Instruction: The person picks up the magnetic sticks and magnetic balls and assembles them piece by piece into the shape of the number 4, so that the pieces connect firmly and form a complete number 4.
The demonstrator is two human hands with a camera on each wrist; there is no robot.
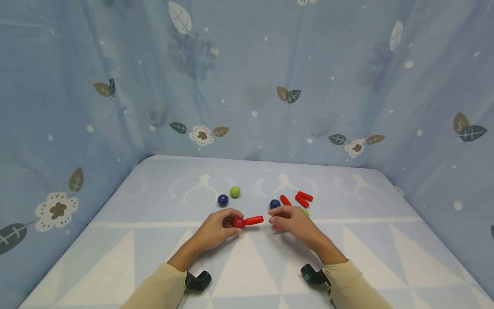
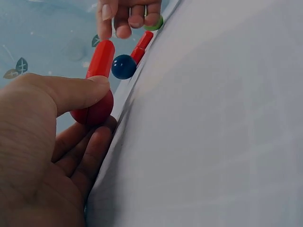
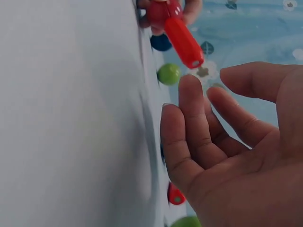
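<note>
My left hand (image 1: 218, 229) pinches a glossy red ball (image 1: 238, 222) between thumb and fingers, just above the table. From the ball a faceted red stick (image 1: 254, 220) juts out to the right; in the left wrist view the thumb lies across where the ball (image 2: 97, 109) and stick (image 2: 101, 57) meet. Just right of the stick's free end hovers my right hand (image 1: 295, 223), its fingers loosely bent. The right wrist view shows nothing in that hand (image 3: 227, 137), and a gap between its fingertips and the stick (image 3: 184, 43).
Behind the left hand are a blue ball (image 1: 223, 200) and a green ball (image 1: 235, 192). Past the right hand lie another blue ball (image 1: 275, 204), red sticks (image 1: 285, 200) and a partly hidden green ball (image 1: 306, 212). A patterned curtain (image 1: 247, 86) stands around the table's back and sides.
</note>
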